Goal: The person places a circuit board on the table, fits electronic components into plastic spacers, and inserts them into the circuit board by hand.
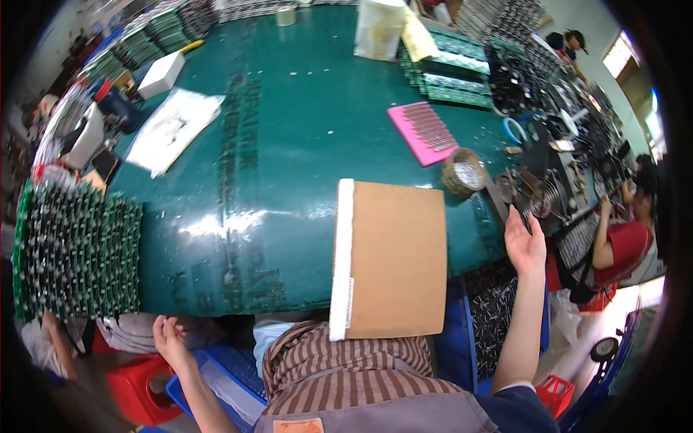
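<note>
My right hand (525, 242) is stretched out at the table's right front, thumb apart from the fingers and palm turned up. Its fingertips reach a cluster of dark tools and a metal coil (550, 198); I cannot make out whether they touch one. Below the table's front edge, near a stack of green circuit boards (79, 249), my left hand (170, 340) hangs with loosely bent fingers and nothing visible in them. A brown cardboard panel with a white edge strip (397, 260) lies between my arms, from the table over my lap.
A pink pad with a row of thin metal pieces (424, 133) lies beside a round tin (464, 173). White plastic bags (177, 130) and more boards (455, 68) are farther back. Blue crates (458, 332) flank my lap. Another person in red (624, 249) sits at right.
</note>
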The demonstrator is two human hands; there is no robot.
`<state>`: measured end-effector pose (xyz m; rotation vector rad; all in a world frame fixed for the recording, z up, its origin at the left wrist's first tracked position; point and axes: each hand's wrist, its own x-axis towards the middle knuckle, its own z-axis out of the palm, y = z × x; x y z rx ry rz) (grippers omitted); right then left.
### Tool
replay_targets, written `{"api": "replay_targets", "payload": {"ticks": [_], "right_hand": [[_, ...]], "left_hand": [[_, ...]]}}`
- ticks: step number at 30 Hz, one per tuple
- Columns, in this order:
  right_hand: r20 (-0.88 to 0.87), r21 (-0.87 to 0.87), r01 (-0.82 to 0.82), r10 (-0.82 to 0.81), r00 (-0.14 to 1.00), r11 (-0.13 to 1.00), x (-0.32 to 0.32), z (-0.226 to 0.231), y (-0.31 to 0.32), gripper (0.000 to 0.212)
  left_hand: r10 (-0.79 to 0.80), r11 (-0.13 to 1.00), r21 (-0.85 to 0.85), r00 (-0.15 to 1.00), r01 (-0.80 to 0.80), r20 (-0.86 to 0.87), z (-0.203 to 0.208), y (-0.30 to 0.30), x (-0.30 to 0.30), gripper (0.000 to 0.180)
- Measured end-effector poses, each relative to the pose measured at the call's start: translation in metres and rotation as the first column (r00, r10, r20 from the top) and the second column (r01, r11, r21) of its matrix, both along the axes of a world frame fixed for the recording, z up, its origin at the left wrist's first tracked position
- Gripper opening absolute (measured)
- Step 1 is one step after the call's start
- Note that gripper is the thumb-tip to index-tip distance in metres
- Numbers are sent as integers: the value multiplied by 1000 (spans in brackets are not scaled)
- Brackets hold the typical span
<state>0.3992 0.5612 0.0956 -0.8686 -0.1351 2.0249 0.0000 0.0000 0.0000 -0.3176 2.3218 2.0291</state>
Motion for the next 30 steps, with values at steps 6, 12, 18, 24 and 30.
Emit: {"api": "replay_targets", "payload": {"ticks": [6, 12, 18, 24, 30], "right_hand": [[926, 109, -988, -350, 142, -112, -86, 19, -141, 86], [847, -192, -963, -527, -64, -191, -86, 44, -184, 78], [872, -162, -906, -487, 55, -391, -91, 47, -183, 72], [657, 340, -840, -532, 534, -422, -114, 78, -161, 36], [403, 440, -646, -506, 763, -624, -272, 72, -102, 49]], "left_hand": [[102, 990, 95, 995, -102, 5, 31, 2, 10, 31], [33, 925, 360, 970, -121, 241, 50, 30, 6, 32], [27, 846, 504, 959, -172, 282, 38, 21, 7, 18], [58, 986, 147, 993, -73, 101, 43, 19, 5, 15], [-56, 981, -188, 998, 50, -29, 49, 3, -1, 14]]}}
